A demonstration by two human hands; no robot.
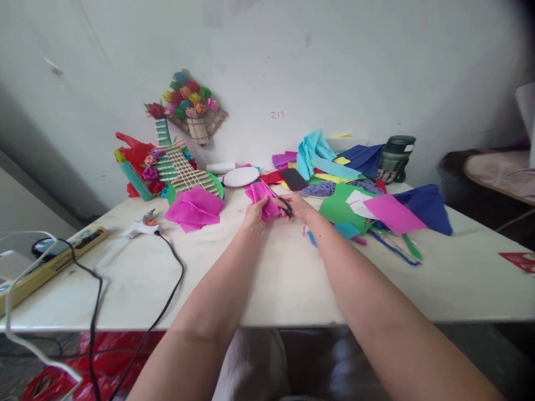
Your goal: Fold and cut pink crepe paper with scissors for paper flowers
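My left hand is closed on a folded piece of magenta crepe paper, held just above the middle of the table. In my right hand are dark-handled scissors, their blades pointing up and left along the far side of the paper. Whether the blades are parted cannot be made out. A loose heap of magenta paper lies to the left of my hands. Small blue and pink scraps sit by my right wrist.
A glue gun with a black cord lies left, near a power strip. Behind stand a paper-flower guitar craft and a green bottle. Coloured paper, a phone, purple yarn and a dark flask fill the back right.
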